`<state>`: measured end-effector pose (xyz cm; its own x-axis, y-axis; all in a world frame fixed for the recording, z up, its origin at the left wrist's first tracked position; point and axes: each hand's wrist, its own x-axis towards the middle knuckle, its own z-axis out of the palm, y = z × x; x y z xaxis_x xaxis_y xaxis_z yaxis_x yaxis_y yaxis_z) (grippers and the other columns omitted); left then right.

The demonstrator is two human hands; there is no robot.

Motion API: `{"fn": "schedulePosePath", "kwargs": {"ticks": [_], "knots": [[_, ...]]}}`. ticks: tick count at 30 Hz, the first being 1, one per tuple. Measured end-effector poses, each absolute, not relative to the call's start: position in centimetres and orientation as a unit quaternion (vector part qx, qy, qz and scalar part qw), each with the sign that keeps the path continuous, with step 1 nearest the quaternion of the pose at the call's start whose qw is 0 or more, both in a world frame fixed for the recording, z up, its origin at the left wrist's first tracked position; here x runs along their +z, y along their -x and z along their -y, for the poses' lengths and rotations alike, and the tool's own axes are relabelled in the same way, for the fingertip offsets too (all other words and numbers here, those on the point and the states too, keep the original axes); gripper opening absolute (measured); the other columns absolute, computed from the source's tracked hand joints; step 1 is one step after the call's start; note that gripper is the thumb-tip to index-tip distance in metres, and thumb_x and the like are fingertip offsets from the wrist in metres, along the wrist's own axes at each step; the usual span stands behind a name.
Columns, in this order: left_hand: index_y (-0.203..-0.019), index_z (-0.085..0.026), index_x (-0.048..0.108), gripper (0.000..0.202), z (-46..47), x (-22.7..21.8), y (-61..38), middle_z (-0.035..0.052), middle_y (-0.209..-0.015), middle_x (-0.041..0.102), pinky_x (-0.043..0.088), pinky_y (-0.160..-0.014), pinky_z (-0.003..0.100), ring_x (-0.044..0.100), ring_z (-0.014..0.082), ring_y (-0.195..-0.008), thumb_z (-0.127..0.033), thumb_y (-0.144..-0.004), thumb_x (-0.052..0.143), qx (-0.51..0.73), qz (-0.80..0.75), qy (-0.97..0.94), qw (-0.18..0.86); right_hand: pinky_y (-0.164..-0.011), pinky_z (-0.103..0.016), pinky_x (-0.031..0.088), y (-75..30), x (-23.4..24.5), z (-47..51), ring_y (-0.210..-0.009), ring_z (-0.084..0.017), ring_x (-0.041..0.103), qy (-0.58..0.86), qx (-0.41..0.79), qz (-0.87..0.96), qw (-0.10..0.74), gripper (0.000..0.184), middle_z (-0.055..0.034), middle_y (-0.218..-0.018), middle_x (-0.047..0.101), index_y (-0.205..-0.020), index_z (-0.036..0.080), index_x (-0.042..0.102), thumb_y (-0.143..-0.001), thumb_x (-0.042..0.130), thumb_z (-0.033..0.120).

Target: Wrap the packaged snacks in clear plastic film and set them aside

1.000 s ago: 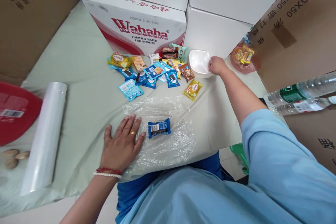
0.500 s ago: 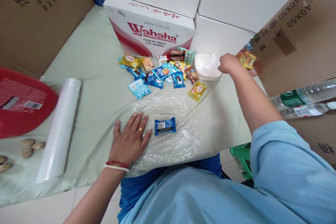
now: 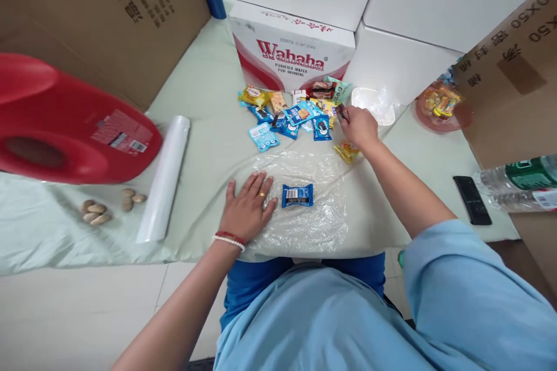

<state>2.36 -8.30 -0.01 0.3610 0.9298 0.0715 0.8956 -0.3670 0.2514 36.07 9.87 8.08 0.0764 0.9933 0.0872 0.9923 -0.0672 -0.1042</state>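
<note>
Brown snack packet (image 3: 341,111) sits at the snack pile (image 3: 285,116), upper middle, pinched in the right hand (image 3: 360,127). The left hand (image 3: 248,210) lies flat and open, pressing the plastic sheet (image 3: 317,229) down beside a blue packet (image 3: 297,195).

One plastic sheet (image 3: 304,226), one roll (image 3: 163,179) (of film), two bottles (image 3: 528,173)

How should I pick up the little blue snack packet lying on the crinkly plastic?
Pinch the blue snack packet by its right short end, coming from above. It lies flat on the plastic sheet, so the thin end seal probably lifts easiest, and the left hand lies flat beside its left end.
</note>
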Motion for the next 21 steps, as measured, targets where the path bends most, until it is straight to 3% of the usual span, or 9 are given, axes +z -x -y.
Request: {"fn": "schedulePosePath", "kwargs": {"ticks": [3, 6, 9, 13, 15, 18, 21], "knots": [[-0.162, -0.024, 0.043, 0.060, 8.3, 0.0, -2.4, 0.0104, -0.171, 0.037, 0.010, -0.130, 0.069, 0.035, 0.0314, -0.159, -0.047, -0.108, 0.033, 0.091, -0.558, -0.821, 0.085, -0.077, -0.032, 0.047, -35.3, 9.7, -6.8, -0.087, -0.024, 0.062, 0.637, 0.188, 0.727, 0.172, 0.032, -0.0097, -0.097, 0.073, -0.106, 0.017, 0.070, -0.101, 0.054, 0.044], [-0.162, -0.022, 0.043, 0.060, 8.3, 0.0, -2.4, 0.0110, -0.172, 0.036, 0.011, -0.130, 0.070, 0.035, 0.0308, -0.159, -0.047, -0.108, 0.032, 0.083, -0.558, -0.821, 0.081, -0.075, -0.028, 0.046, -32.7, 9.7, -2.8, -0.080, -0.019, 0.061, 0.470, 0.406, 0.771, 0.140, 0.033, -0.0017, -0.089, 0.071, -0.110, 0.018, 0.073, -0.095, 0.064, 0.046], [-0.162, -0.022, 0.043, 0.059, 8.3, 0.1, -2.3, 0.0121, -0.171, 0.036, 0.011, -0.129, 0.070, 0.035, 0.0308, -0.159, -0.046, -0.108, 0.033, 0.082, -0.557, -0.823, 0.078, -0.075, -0.027, 0.047, -29.6, 8.2, -0.1, -0.081, -0.018, 0.063, 0.395, 0.484, 0.776, 0.085, 0.046, 0.0016, -0.088, 0.071, -0.133, 0.019, 0.069, -0.092, 0.070, 0.039], [-0.163, -0.023, 0.042, 0.059, 8.3, 0.2, -2.3, 0.0140, -0.170, 0.038, 0.012, -0.129, 0.071, 0.037, 0.0324, -0.158, -0.044, -0.108, 0.036, 0.092, -0.550, -0.826, 0.083, -0.096, -0.033, 0.048, -27.4, 6.7, 1.4, -0.106, -0.023, 0.066, 0.402, 0.375, 0.833, 0.064, 0.040, -0.0068, -0.110, 0.075, -0.134, 0.018, 0.070, -0.096, 0.068, 0.027], [-0.162, -0.024, 0.043, 0.059, 8.4, 0.2, -2.4, 0.0144, -0.170, 0.038, 0.013, -0.129, 0.072, 0.037, 0.0331, -0.158, -0.044, -0.108, 0.036, 0.100, -0.551, -0.824, 0.088, -0.106, -0.038, 0.044, -27.2, 6.7, 2.2, -0.117, -0.027, 0.063, 0.437, 0.286, 0.850, 0.068, 0.036, -0.0125, -0.120, 0.073, -0.131, 0.018, 0.072, -0.100, 0.066, 0.033], [-0.162, -0.025, 0.044, 0.058, 8.5, 0.2, -2.4, 0.0136, -0.170, 0.038, 0.011, -0.129, 0.072, 0.037, 0.0332, -0.158, -0.045, -0.108, 0.037, 0.111, -0.552, -0.820, 0.096, -0.104, -0.042, 0.045, -26.8, 7.0, 3.9, -0.119, -0.032, 0.061, 0.489, 0.230, 0.840, 0.044, 0.052, -0.0158, -0.125, 0.071, -0.137, 0.018, 0.068, -0.097, 0.070, 0.052], [-0.162, -0.025, 0.043, 0.057, 8.5, 0.2, -2.4, 0.0122, -0.171, 0.037, 0.010, -0.130, 0.070, 0.037, 0.0325, -0.158, -0.045, -0.108, 0.037, 0.113, -0.552, -0.820, 0.100, -0.101, -0.044, 0.047, -26.3, 7.0, 5.4, -0.123, -0.035, 0.057, 0.504, 0.218, 0.836, 0.008, 0.063, -0.0161, -0.129, 0.071, -0.142, 0.018, 0.063, -0.090, 0.080, 0.051]]}}
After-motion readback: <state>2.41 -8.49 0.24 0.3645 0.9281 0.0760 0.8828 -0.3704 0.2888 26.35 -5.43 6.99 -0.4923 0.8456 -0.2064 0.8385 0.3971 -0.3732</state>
